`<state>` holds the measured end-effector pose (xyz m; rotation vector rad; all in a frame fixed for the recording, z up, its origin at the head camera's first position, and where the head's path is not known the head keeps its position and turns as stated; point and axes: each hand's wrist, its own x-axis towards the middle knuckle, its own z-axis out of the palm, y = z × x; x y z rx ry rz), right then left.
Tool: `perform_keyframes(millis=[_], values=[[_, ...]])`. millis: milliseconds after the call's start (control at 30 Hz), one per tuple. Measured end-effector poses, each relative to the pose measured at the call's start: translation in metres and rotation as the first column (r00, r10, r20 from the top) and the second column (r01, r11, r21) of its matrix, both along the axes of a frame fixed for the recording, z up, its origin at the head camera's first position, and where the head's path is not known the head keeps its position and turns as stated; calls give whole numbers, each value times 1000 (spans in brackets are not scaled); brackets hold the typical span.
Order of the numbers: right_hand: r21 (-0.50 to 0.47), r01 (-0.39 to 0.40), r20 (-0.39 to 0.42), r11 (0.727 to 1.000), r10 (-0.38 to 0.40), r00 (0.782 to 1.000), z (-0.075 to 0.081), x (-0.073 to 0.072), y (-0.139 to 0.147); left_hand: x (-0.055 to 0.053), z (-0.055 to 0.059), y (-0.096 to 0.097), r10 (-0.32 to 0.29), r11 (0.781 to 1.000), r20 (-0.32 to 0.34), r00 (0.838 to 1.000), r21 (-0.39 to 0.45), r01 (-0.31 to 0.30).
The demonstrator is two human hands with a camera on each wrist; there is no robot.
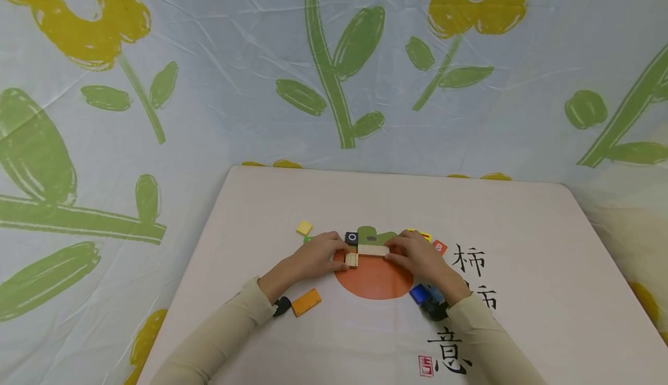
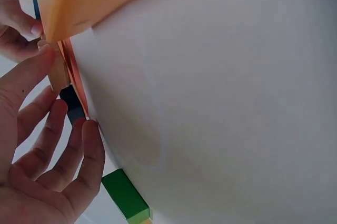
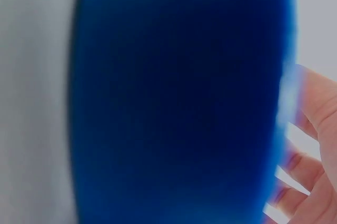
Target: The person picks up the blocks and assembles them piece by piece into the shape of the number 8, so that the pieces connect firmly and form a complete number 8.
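Note:
Over the printed orange persimmon (image 1: 373,280), my left hand (image 1: 320,254) pinches a small ridged wooden block (image 1: 352,260) between thumb and forefinger. The left wrist view shows its other fingers (image 2: 92,150) loosely bent beside a dark block (image 2: 72,103). My right hand (image 1: 420,254) grips the right end of a long pale wooden block (image 1: 373,250) that lies crosswise. The two wooden pieces sit close together. Just behind them is a black block marked O (image 1: 352,238). A blurred blue block (image 3: 179,98) fills much of the right wrist view and partly hides the right hand.
Left of the hands lie a yellow block (image 1: 304,228), a green block (image 2: 125,195) and an orange block (image 1: 306,302). Near the right hand are yellow blocks (image 1: 425,236), a red B block (image 1: 440,247) and a blue block (image 1: 419,294). A flowered cloth (image 1: 229,83) hangs behind the table.

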<state>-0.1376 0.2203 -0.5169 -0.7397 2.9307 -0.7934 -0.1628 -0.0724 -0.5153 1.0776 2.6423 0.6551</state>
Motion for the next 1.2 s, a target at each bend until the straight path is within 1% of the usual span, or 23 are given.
perform_keyframes(millis=[167,333,500,700,833,933,967,1067,1200], values=[[-1,3,12,1000,-3,1000,0,0,0,1,1,3,19,999,-12,1000,-48,-20],[6,3,8,1000,-3,1000,0,1,-1,4,5,5,26,997,-17,1000,-72,-27],[7,8,8,1000,-8,1000,1,1,-1,7,6,7,34,994,-15,999,-105,-35],[23,10,9,1000,-10,1000,3,2,-2,8,6,9,30,991,-47,998,-129,-35],[-1,28,39,1000,-28,999,7,5,-2,8,9,10,19,990,-64,998,-136,-27],[-52,59,59,997,-56,997,13,10,2,9,10,10,12,991,-72,997,-132,-22],[-73,69,55,995,-65,996,15,12,4,9,10,10,11,991,-75,997,-130,-21],[-138,91,5,986,-91,996,21,17,12,9,10,10,10,992,-85,996,-126,-20],[-195,123,-91,973,-143,986,25,20,29,10,9,11,12,990,-99,995,-136,-25]])
